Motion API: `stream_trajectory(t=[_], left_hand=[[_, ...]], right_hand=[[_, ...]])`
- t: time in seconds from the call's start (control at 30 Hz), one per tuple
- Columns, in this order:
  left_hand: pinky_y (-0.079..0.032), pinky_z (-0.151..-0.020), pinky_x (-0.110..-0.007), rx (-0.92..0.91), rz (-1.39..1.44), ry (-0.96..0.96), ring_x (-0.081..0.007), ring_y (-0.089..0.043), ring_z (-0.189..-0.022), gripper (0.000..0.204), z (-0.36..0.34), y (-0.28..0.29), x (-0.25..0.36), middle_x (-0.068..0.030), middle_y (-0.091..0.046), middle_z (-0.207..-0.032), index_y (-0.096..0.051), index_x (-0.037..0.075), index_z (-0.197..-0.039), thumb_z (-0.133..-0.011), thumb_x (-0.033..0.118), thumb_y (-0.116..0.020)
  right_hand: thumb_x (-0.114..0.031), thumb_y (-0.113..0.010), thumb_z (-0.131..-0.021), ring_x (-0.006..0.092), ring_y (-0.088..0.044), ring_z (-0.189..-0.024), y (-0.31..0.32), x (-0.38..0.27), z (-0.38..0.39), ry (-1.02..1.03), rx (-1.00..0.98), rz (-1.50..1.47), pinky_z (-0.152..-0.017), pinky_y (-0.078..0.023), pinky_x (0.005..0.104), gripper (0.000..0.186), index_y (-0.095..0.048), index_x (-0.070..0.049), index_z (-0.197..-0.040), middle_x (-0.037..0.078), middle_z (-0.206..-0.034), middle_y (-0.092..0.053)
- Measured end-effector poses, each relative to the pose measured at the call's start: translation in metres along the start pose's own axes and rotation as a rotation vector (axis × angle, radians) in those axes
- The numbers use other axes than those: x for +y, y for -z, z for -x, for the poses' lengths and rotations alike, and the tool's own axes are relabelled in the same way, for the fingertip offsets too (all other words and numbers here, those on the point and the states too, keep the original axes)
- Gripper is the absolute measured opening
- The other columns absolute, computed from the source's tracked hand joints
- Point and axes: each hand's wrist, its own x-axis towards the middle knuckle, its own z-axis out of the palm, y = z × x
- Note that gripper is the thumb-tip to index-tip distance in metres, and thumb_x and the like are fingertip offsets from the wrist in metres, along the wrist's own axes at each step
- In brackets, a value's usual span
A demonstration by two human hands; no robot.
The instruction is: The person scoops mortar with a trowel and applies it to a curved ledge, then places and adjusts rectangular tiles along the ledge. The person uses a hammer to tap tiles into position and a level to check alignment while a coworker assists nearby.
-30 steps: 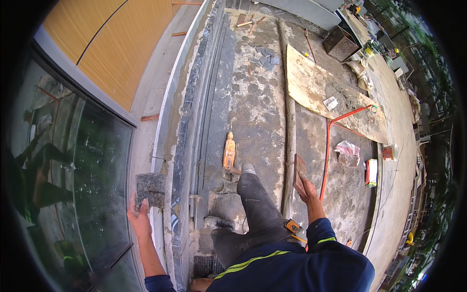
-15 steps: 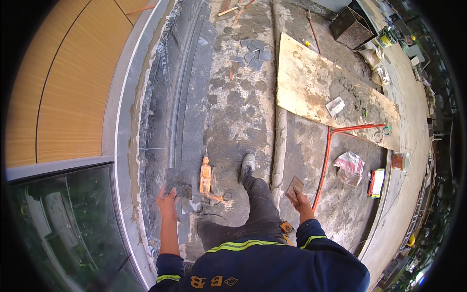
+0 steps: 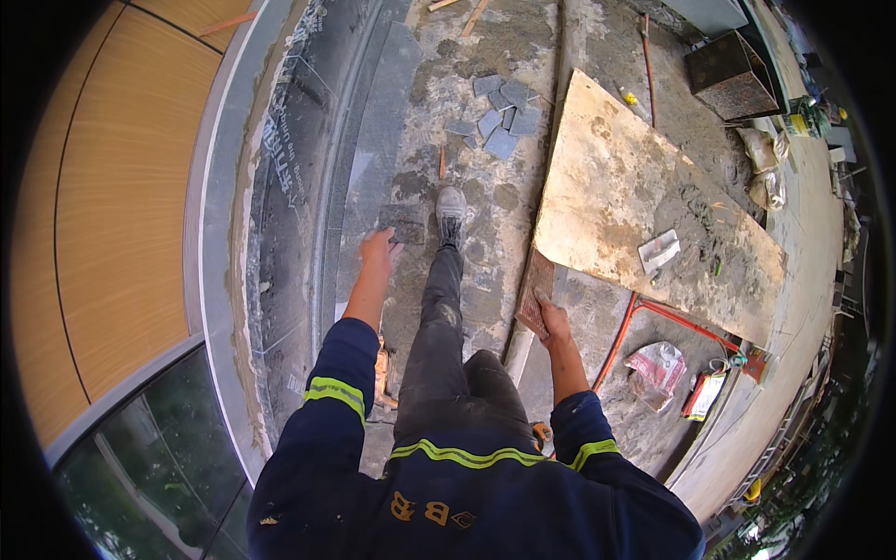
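Observation:
My left hand (image 3: 378, 250) is closed on the edge of a dark grey stone tile (image 3: 402, 225), held just left of my forward shoe (image 3: 451, 203). In my right hand (image 3: 553, 320) is a flat reddish-brown rectangular slab (image 3: 536, 287); its exact kind is unclear. The slab is near the lower left corner of a plywood sheet (image 3: 597, 177). Beside my left sleeve an orange power tool (image 3: 381, 373) shows only in part, the rest hidden by my arm and leg.
Ahead lies a loose group of grey tile pieces (image 3: 501, 145). A grey stone ledge (image 3: 327, 187) runs along the wall on the left. Orange-red pipes (image 3: 621, 336), a torn bag (image 3: 656, 369) and a dark metal box (image 3: 733, 79) are on the right.
I have stepped forward, and the power tool has dropped back beside my left arm. Both hands have gone forward with the tile and slab; my left arm reaches out farther.

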Motion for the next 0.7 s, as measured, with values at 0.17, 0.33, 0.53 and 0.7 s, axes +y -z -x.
stream_trajectory(t=[0.17,0.33,0.53,0.7], left_hand=[[-0.063,-0.101,-0.054,-0.056,-0.016,0.100,-0.0412,-0.061,-0.125,0.044,-0.169,-0.172,0.039,-0.0239,-0.059,-0.137,-0.055,-0.007,-0.138,-0.097,-0.001,-0.069],[-0.058,-0.108,-0.060,-0.161,0.110,0.018,-0.0483,-0.044,-0.148,0.059,-0.306,-0.324,0.069,-0.0282,-0.040,-0.163,-0.039,-0.003,-0.160,-0.106,0.007,-0.062],[-0.047,-0.121,-0.056,-0.360,-1.518,-0.500,-0.0389,-0.042,-0.153,0.078,-0.435,-0.392,0.006,-0.0176,-0.037,-0.171,-0.037,0.012,-0.166,-0.098,0.012,-0.075],[-0.045,-0.123,-0.052,-0.393,-2.193,-0.842,-0.0369,-0.046,-0.151,0.076,-0.497,-0.436,-0.057,-0.0158,-0.051,-0.162,-0.051,0.012,-0.157,-0.089,0.012,-0.084]], right_hand=[[-0.033,-0.077,-0.102,0.0228,-0.077,-0.075,-0.104,-0.122,-0.130,0.050,0.079,0.051,-0.063,-0.064,0.0359,0.046,-0.069,0.008,-0.121,0.012,-0.098,-0.078],[-0.033,-0.081,-0.100,0.0171,-0.074,-0.087,-0.176,-0.213,-0.257,0.218,-0.160,-0.028,-0.077,-0.060,0.0329,0.048,-0.068,0.007,-0.124,0.010,-0.106,-0.077],[-0.028,-0.080,-0.100,0.0187,-0.069,-0.105,-0.220,-0.274,-0.345,0.294,-0.028,0.268,-0.095,-0.053,0.0344,0.048,-0.066,0.009,-0.127,0.014,-0.117,-0.076],[-0.018,-0.075,-0.104,0.0155,-0.069,-0.105,-0.209,-0.320,-0.366,0.193,-0.072,0.145,-0.095,-0.054,0.0314,0.039,-0.064,0.007,-0.132,0.011,-0.118,-0.075]])
